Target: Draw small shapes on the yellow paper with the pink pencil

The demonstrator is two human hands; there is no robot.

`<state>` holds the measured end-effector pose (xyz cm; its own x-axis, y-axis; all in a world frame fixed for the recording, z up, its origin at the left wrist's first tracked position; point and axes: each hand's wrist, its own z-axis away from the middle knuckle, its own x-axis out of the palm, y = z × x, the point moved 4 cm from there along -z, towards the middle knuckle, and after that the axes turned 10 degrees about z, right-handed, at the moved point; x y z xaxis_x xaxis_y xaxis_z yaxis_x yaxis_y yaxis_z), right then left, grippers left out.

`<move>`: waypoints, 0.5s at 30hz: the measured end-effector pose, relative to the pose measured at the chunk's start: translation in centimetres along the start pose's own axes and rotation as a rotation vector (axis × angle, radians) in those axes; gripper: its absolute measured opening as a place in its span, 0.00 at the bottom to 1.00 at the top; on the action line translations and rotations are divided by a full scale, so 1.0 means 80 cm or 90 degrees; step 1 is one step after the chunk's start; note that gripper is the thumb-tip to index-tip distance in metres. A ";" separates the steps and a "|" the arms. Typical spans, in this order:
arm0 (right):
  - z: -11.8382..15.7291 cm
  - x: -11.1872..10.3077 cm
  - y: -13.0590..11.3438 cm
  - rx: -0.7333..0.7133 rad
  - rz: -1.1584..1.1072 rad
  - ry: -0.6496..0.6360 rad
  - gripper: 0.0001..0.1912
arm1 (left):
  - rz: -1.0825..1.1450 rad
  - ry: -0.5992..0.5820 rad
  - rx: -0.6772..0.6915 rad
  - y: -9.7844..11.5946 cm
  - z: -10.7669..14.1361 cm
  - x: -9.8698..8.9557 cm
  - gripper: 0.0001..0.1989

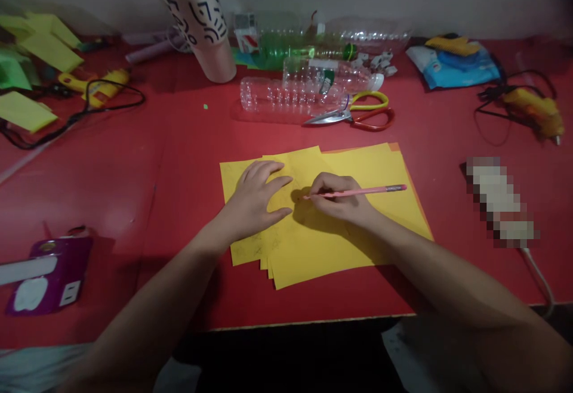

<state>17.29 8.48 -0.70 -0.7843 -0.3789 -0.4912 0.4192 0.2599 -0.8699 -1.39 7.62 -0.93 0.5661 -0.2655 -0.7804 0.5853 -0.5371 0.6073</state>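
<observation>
Several overlapping sheets of yellow paper [367, 169] lie on the red table in front of me, with an orange edge showing at the right. My left hand [258, 197] rests on the left part of the paper, fingers spread and holding nothing. Closed around a pink pencil [364, 191] is my right hand [338, 196]. The pencil's tip points left, close to the paper, and its eraser end points right. Faint pencil marks show on the lower left of the sheets; whether the tip touches the paper is hard to tell.
Behind the paper lie scissors [349, 115] and clear plastic bottles [290, 96], near a white tumbler [201, 29]. Yellow glue guns [105, 87] with black cords lie left and right. A blue packet [452, 68] sits back right, a purple pouch [58, 274] front left.
</observation>
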 end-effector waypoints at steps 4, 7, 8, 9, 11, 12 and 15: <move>0.000 0.002 0.001 -0.006 -0.006 -0.010 0.04 | 0.004 -0.006 -0.010 -0.001 -0.001 0.001 0.22; 0.000 0.003 0.002 -0.009 -0.006 -0.022 0.04 | 0.005 -0.007 -0.014 -0.001 -0.001 0.001 0.22; 0.000 0.003 0.003 -0.009 -0.005 -0.025 0.04 | 0.006 -0.007 -0.015 -0.001 -0.001 0.001 0.22; 0.000 0.003 0.003 -0.010 -0.005 -0.026 0.04 | 0.007 -0.008 -0.016 -0.001 -0.001 0.001 0.22; 0.001 0.003 0.003 -0.011 -0.007 -0.028 0.05 | 0.007 -0.007 -0.015 -0.001 -0.001 0.002 0.22; 0.001 0.003 0.002 -0.012 -0.008 -0.030 0.05 | 0.005 -0.007 -0.014 -0.001 -0.001 0.002 0.22; 0.001 0.003 0.001 -0.010 -0.008 -0.038 0.05 | 0.001 -0.007 -0.012 -0.001 -0.001 0.001 0.22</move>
<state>17.13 8.33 -0.88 -0.7604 -0.4350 -0.4823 0.4017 0.2686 -0.8755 -1.35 7.69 -1.07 0.5606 -0.2748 -0.7811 0.5956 -0.5216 0.6109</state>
